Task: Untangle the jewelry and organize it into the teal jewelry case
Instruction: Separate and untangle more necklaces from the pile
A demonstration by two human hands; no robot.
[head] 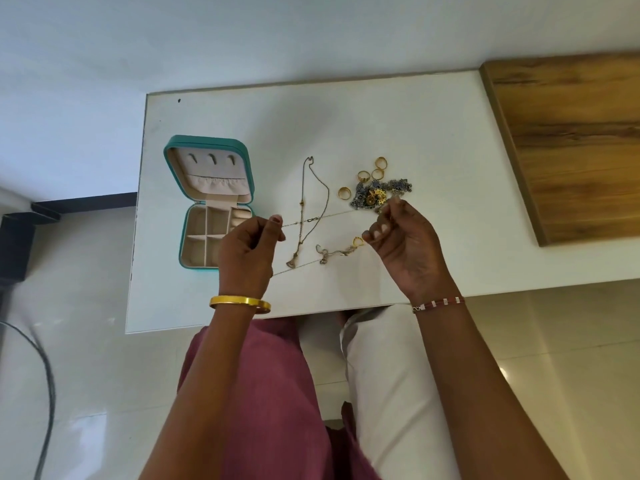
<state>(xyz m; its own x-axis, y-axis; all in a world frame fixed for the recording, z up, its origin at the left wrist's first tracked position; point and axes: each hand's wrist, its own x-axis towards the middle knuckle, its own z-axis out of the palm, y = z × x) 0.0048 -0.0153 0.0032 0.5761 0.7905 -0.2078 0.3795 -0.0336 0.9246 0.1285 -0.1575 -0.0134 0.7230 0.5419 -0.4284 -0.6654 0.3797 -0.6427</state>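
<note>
- Head view: the left hand (247,252) has its grip pinched closed on one end of a thin chain (313,219), and the right hand (403,242) is pinched closed on the other end, so the chain runs taut between them just above the counter (398,126).
- The taut chain crosses a longer necklace (304,209) lying under it; pulling wider could drag that one along or tighten a snag.
- The right grip sits just beside the dark tangle (381,194); a caught link might haul the whole cluster.
- Loose gold rings (378,168) near the tangle could be knocked and roll off.
- The teal jewelry case (211,202) stands open at the left, partly behind the left hand; a sweep could nudge it.
</note>
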